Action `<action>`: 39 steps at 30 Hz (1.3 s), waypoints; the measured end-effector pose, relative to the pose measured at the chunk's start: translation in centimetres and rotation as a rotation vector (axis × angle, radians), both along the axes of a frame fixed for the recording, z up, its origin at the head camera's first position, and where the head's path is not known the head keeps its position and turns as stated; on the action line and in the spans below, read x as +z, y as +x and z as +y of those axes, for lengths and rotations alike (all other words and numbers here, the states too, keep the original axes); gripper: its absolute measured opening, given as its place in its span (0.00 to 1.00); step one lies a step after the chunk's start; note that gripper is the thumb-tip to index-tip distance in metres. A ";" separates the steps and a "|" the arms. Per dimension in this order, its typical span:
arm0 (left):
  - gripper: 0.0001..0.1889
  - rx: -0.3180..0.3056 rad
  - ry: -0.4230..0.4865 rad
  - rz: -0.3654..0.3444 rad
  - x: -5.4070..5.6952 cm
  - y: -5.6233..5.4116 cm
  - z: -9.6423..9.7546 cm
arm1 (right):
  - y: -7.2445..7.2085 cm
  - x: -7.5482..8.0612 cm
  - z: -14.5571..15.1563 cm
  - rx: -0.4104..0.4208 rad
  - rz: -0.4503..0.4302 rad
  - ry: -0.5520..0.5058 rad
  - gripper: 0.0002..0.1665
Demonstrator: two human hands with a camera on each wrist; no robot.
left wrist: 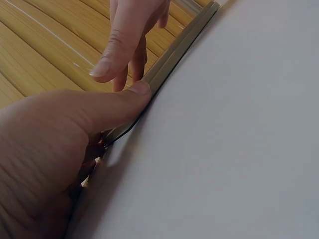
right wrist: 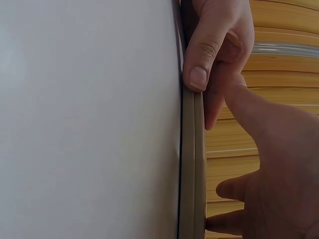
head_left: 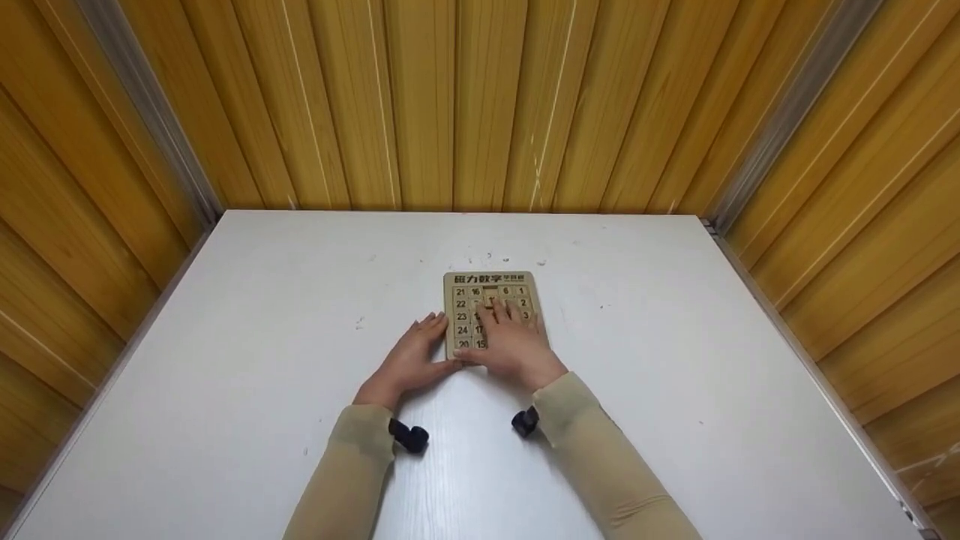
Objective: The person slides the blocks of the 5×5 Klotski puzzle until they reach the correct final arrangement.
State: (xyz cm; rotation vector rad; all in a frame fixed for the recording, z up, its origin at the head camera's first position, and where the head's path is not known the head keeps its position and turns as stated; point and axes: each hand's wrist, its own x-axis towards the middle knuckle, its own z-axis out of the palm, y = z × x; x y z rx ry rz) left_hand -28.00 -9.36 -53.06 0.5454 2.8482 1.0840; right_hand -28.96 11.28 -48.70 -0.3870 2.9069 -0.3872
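Note:
A beige sliding number puzzle lies flat on the white table, its numbered tiles in rows under a line of dark characters. My left hand holds it by the lower left corner, with the fingers along the left side and the thumb on the near edge, as the left wrist view also shows. Over the board is my right hand, fingers spread and fingertips touching tiles near the middle. It hides the lower right tiles. In the right wrist view the puzzle's side shows as a thin layered edge, with the right thumb above its face.
The white table stretches out on all sides of the puzzle and bears small dark marks and specks. Yellow wood-look panels stand behind it and at both sides. Black wrist devices sit on both sleeves.

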 end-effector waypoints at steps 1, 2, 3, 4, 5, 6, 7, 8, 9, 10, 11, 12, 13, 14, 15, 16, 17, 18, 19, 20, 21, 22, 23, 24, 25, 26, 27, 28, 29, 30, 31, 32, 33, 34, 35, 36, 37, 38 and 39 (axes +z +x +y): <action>0.47 0.003 0.001 -0.006 0.0 0.0 0.0 | -0.1 -0.1 0.0 0.006 -0.002 0.007 0.63; 0.47 0.004 0.004 -0.007 -0.1 0.0 0.0 | -0.2 -0.1 0.0 0.011 -0.005 0.014 0.63; 0.47 0.007 0.005 -0.012 -0.1 0.0 0.0 | -0.4 -0.2 -0.1 0.016 -0.008 0.019 0.63; 0.46 0.009 0.008 -0.013 -0.1 0.0 0.0 | -0.5 -0.2 -0.1 0.020 -0.012 0.025 0.63; 0.46 0.010 0.011 -0.015 -0.1 0.0 -0.1 | -0.6 -0.2 -0.1 0.023 -0.015 0.029 0.63; 0.46 0.011 0.010 -0.019 -0.1 0.0 -0.1 | -0.8 -0.2 -0.1 0.027 -0.016 0.032 0.63; 0.46 0.012 0.012 -0.020 -0.1 0.0 -0.1 | -0.9 -0.2 -0.1 0.032 -0.017 0.037 0.63; 0.46 0.011 0.012 -0.022 -0.1 0.0 -0.1 | -1.0 -0.2 -0.1 0.034 -0.018 0.040 0.63; 0.46 0.010 0.011 -0.024 -0.2 0.0 -0.1 | -1.1 -0.2 0.0 0.035 -0.018 0.041 0.63; 0.46 0.009 0.011 -0.025 -0.2 0.0 -0.1 | -1.2 -0.2 0.0 0.036 -0.019 0.041 0.63; 0.46 0.007 0.010 -0.024 -0.2 0.0 -0.1 | -1.3 -0.2 0.0 0.040 -0.017 0.041 0.63; 0.46 0.004 0.011 -0.021 -0.2 -0.1 -0.1 | -1.5 -0.3 0.0 0.043 -0.017 0.044 0.63; 0.45 0.001 0.012 -0.018 -0.1 -0.1 -0.1 | -1.6 -0.3 0.0 0.044 -0.017 0.049 0.63; 0.45 -0.003 0.006 -0.015 -0.1 -0.1 -0.1 | -1.7 -0.3 0.1 0.042 -0.019 0.050 0.63; 0.45 -0.006 0.005 -0.013 -0.1 0.0 -0.1 | -1.8 -0.3 0.1 0.041 -0.022 0.052 0.63; 0.45 -0.010 0.006 -0.010 -0.1 -0.1 -0.1 | -1.8 -0.3 0.1 0.039 -0.024 0.052 0.63; 0.45 -0.013 0.004 -0.007 -0.1 -0.1 -0.1 | -1.9 -0.3 0.1 0.038 -0.028 0.053 0.63; 0.45 -0.015 0.000 -0.005 0.0 -0.1 -0.1 | -2.0 -0.2 0.2 0.037 -0.031 0.055 0.63; 0.45 -0.015 -0.003 -0.005 0.0 -0.1 -0.1 | -2.1 -0.2 0.2 0.035 -0.033 0.056 0.63; 0.45 -0.016 -0.006 -0.005 -0.1 -0.1 -0.1 | -2.1 -0.2 0.2 0.035 -0.035 0.058 0.64; 0.45 -0.015 -0.003 -0.005 -0.1 -0.1 -0.1 | -2.2 -0.2 0.2 0.037 -0.036 0.061 0.64; 0.45 -0.015 -0.007 -0.003 -0.1 -0.1 -0.1 | -2.2 -0.1 0.2 0.038 -0.037 0.062 0.64; 0.45 -0.015 -0.009 -0.001 -0.1 -0.1 -0.1 | -2.2 -0.1 0.2 0.040 -0.036 0.065 0.64; 0.45 -0.014 -0.012 0.001 -0.1 -0.2 -0.1 | -2.2 -0.1 0.3 0.043 -0.035 0.066 0.64; 0.45 -0.014 -0.010 0.005 -0.1 -0.2 -0.1 | -2.2 -0.1 0.3 0.043 -0.033 0.067 0.64; 0.44 -0.014 -0.008 0.009 -0.1 -0.1 -0.1 | -2.2 -0.1 0.3 0.045 -0.030 0.068 0.64; 0.44 -0.014 -0.007 0.013 -0.1 -0.1 -0.1 | -2.1 -0.1 0.3 0.047 -0.026 0.064 0.64; 0.45 -0.014 -0.005 0.016 -0.1 -0.1 -0.1 | -1.9 -0.1 0.4 0.050 -0.022 0.062 0.64; 0.45 -0.015 -0.005 0.017 -0.1 -0.1 -0.2 | -1.7 0.0 0.4 0.054 -0.018 0.060 0.64; 0.45 -0.016 -0.002 0.017 -0.1 -0.1 -0.2 | -1.5 0.0 0.4 0.058 -0.014 0.059 0.64; 0.45 -0.016 -0.003 0.018 -0.1 -0.1 -0.2 | -1.2 0.0 0.5 0.061 -0.018 0.051 0.64; 0.46 -0.016 -0.002 0.016 -0.2 -0.1 -0.2 | -0.9 0.1 0.5 0.063 -0.021 0.043 0.64; 0.46 -0.016 -0.003 0.014 -0.2 -0.1 -0.2 | -0.5 0.2 0.6 0.068 -0.024 0.040 0.64; 0.46 -0.015 -0.003 0.012 -0.2 -0.1 -0.1 | -0.1 0.2 0.6 0.072 -0.029 0.035 0.64; 0.47 -0.014 -0.005 0.010 -0.2 -0.1 -0.1 | 0.3 0.3 0.7 0.076 -0.031 0.034 0.64; 0.47 -0.013 -0.003 0.010 -0.3 0.0 -0.1 | 0.7 0.3 0.7 0.078 -0.035 0.031 0.63; 0.47 -0.013 -0.004 0.011 -0.3 -0.1 -0.1 | 1.1 0.4 0.8 0.080 -0.039 0.030 0.63; 0.47 -0.014 -0.003 0.011 -0.3 -0.1 -0.1 | 1.5 0.4 0.8 0.082 -0.040 0.036 0.63; 0.47 -0.016 -0.006 0.013 -0.4 -0.1 -0.1 | 1.9 0.4 0.8 0.085 -0.043 0.041 0.63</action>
